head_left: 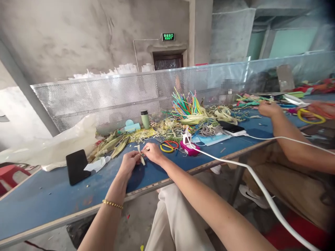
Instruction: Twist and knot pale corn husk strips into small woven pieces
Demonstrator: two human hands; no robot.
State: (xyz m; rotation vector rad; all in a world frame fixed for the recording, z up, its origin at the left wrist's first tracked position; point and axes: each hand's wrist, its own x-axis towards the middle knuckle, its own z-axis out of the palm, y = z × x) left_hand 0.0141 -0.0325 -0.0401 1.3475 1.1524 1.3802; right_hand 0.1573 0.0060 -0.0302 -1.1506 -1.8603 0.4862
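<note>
My left hand [130, 162] and my right hand [154, 153] meet above the front part of the blue table. Between their closed fingers is a pale strip of corn husk [142, 160], one end pointing up and the other hanging down. The fingertips pinch it from both sides; the exact grip is partly hidden. Just right of my right hand lie scissors [167, 147] with yellow and red handles. A magenta block [188, 149] with a white plug [186, 138] sits further right. Behind my hands spreads a heap of dried husks [167, 127].
A black phone [77, 167] lies left beside white paper [98, 164]. A green tumbler [144, 119] stands behind. Coloured stems [187, 104] rise from the heap. A white cable [222, 160] crosses over the table edge. At right, a co-worker's hand [269, 108] works near yellow-handled scissors [311, 121].
</note>
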